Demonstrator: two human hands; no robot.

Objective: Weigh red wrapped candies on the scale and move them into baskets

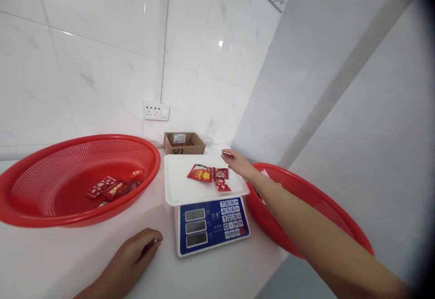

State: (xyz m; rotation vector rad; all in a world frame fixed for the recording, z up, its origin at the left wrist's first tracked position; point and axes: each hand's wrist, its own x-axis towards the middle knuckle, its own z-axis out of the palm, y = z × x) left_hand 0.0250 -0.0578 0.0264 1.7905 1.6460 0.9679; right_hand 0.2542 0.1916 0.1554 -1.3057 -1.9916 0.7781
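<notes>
My right hand (236,163) is closed on a small red candy packet (228,154), over the right edge of the scale's white tray (176,190). On that tray lie a larger red and yellow snack packet (201,173) and small red candy packets (222,184), one with white dots. Below the tray is the blue panel (214,222) of the digital scale, with a keypad and dim displays. My left hand (136,256) rests on the white table to the left of the scale, its fingers curled in with nothing seen between them.
A red mesh basket (84,142) at the left holds several red packets (113,189). Another red basket (326,204) stands at the right, partly behind my forearm. Behind the scale are a cardboard box (186,148) and a clear plastic bottle (210,134), against the tiled wall.
</notes>
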